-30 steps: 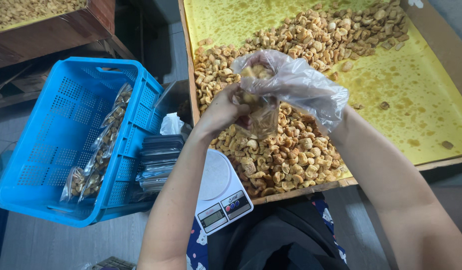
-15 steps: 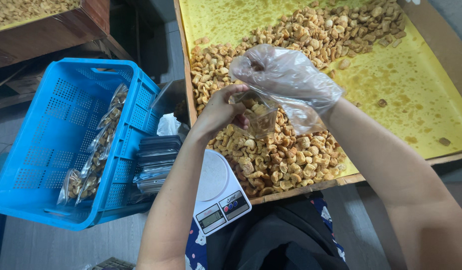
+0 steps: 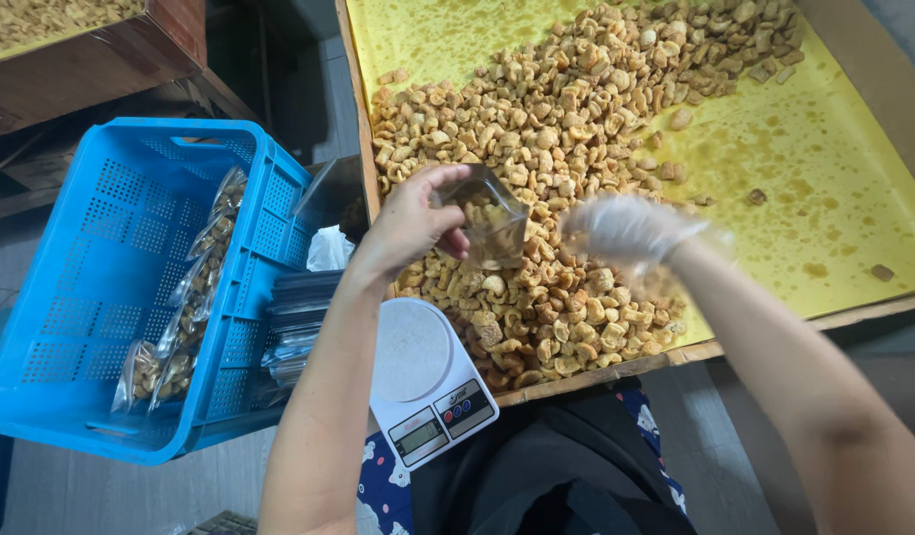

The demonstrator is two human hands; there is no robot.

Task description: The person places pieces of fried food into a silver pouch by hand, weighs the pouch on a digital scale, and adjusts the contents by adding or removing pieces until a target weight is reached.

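My left hand (image 3: 410,220) grips a small clear bag (image 3: 489,224) partly filled with tan fried snack pieces, held open just above the heap. My right hand (image 3: 626,230), in a thin clear plastic glove, is blurred by motion to the right of the bag, low over the pile of snack pieces (image 3: 556,178); whether it holds pieces I cannot tell. The pile lies on yellow paper in a big wooden tray (image 3: 834,208).
A white digital kitchen scale (image 3: 423,381) sits below the tray's near edge. A stack of empty clear bags (image 3: 297,322) lies beside a blue plastic crate (image 3: 91,297) that holds several filled bags (image 3: 195,297). Another wooden tray (image 3: 71,40) is at top left.
My gloved right hand has left the mouth of the bag and dropped to the right over the pile. My left hand still holds the bag in about the same place.
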